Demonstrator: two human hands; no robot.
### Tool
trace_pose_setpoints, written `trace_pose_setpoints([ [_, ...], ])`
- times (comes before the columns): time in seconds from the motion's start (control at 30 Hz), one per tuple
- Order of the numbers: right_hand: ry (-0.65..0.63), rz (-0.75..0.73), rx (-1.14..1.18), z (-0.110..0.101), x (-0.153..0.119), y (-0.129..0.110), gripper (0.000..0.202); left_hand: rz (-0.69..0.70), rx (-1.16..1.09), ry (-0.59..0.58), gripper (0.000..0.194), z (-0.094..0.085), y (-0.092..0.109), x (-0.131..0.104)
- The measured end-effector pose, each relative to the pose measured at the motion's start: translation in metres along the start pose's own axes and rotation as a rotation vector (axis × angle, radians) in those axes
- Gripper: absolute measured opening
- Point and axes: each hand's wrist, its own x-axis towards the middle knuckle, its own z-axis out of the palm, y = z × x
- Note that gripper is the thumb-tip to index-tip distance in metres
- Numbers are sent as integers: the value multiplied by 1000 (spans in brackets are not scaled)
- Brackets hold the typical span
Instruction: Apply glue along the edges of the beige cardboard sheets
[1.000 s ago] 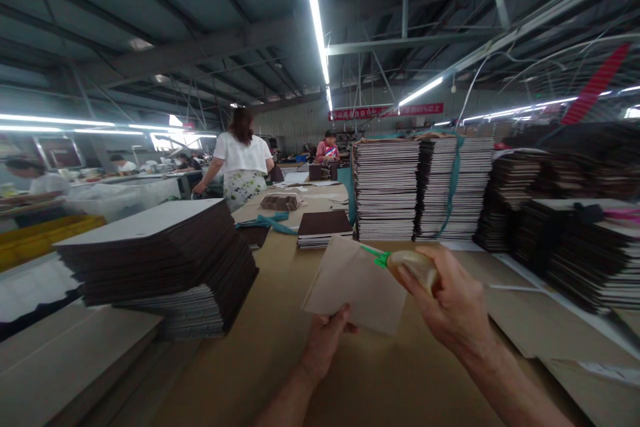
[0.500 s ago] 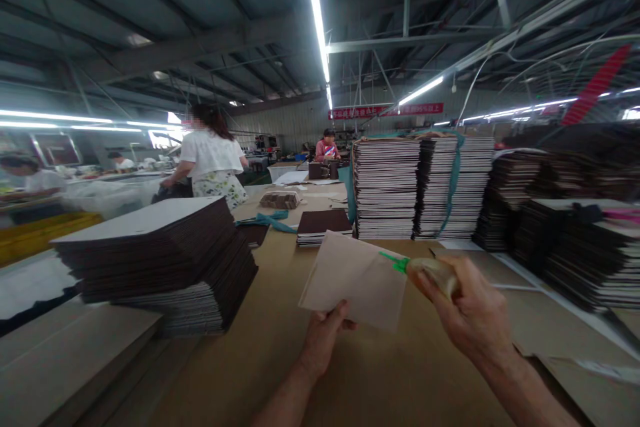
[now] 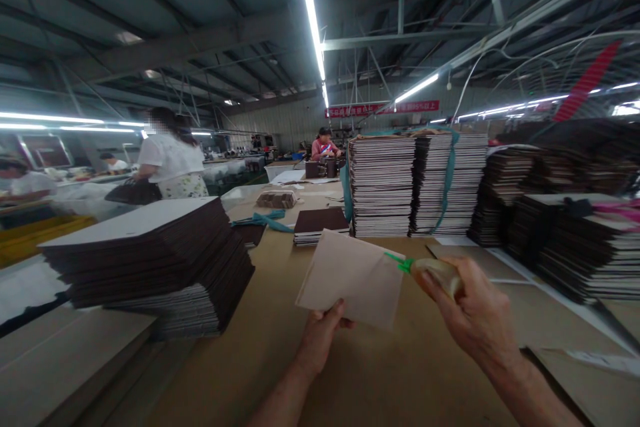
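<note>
My left hand (image 3: 323, 337) pinches the lower edge of a pale beige square panel (image 3: 353, 277), thumb on top, and holds it tilted above the brown tabletop (image 3: 280, 373). Wrapped in my right hand (image 3: 475, 310) is a squeeze bottle (image 3: 440, 275) of yellowish liquid, probably glue. Its green nozzle (image 3: 400, 262) points left, with the tip at the panel's upper right corner. Whether the tip touches the panel, I cannot tell.
A tall stack of dark-covered boards (image 3: 150, 267) stands at left. Strapped stacks (image 3: 383, 187) rise at the back right, with more dark piles (image 3: 585, 247) beyond. A small brown stack (image 3: 320, 225) lies ahead. One person (image 3: 175, 157) is at left, another (image 3: 325, 145) at the far end.
The person in white has moved left and now has a dark bag-like bundle in view. My hands, panel and bottle keep nearly the same pose; the view has shifted slightly.
</note>
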Motion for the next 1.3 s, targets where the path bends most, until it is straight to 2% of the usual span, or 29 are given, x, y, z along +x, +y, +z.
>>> trace_pose_setpoints([
  [0.17,67,-75,61,6,4,-2,39,-13,11,7,35,-1,1,0],
  [0.3,0,7,68,1,2,-2,37,-17,-10,19,35,-3,0,1],
  [0.47,-56,93,41,-9,-7,10,36,-33,18,14,35,-3,-1,4],
  [0.77,-15,72,70,-3,-2,9,36,-39,6,24,35,-1,5,1],
  [1.0,29,80,-2,-4,-9,27,44,-44,-38,47,39,1,8,3],
  [1.17,-21,94,33,-3,-7,24,40,-46,-43,51,36,1,8,2],
  [1.3,20,100,10,-2,-6,28,45,-44,-41,44,33,0,8,2],
])
